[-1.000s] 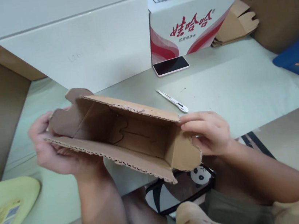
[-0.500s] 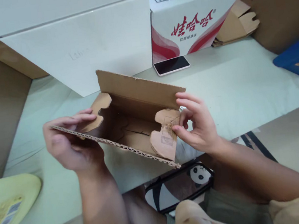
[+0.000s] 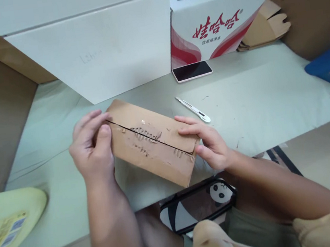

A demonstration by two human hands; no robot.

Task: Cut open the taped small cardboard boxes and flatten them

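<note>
Change: the cardboard box (image 3: 154, 157) stood open half a second ago, its inside showing; now its two long flaps (image 3: 147, 113) lie down and meet along a thin dark seam.
Meaning: the top now appears folded shut, though unsealed, since no tape shows over the seam.
Place: the box is at the near edge of the table (image 3: 259, 99), slanting down toward the right (whether its underside touches the table is hidden).
Left hand (image 3: 92, 147): pinching the box's left end, fingertips and thumb close to where the seam starts.
Right hand (image 3: 208, 140): fingers laid across the far flap, thumb apart from them at the right end, so the hand straddles that corner.
Cardboard: brown, matt, oblong; around the seam the outer paper is torn away in patches, baring ridges.
Knife (image 3: 193, 109): slim, pale and smooth, lying beyond the right hand, apart from the box.
Phone (image 3: 192, 71): flat, glossy black screen, at the foot of the red-and-white carton (image 3: 215, 23) toward the far edge.
White carton (image 3: 92, 56): broad, plain-faced, standing left of the phone.
Tub (image 3: 14, 224): rounded, yellow-green, labelled, toward the near-left corner.
</note>
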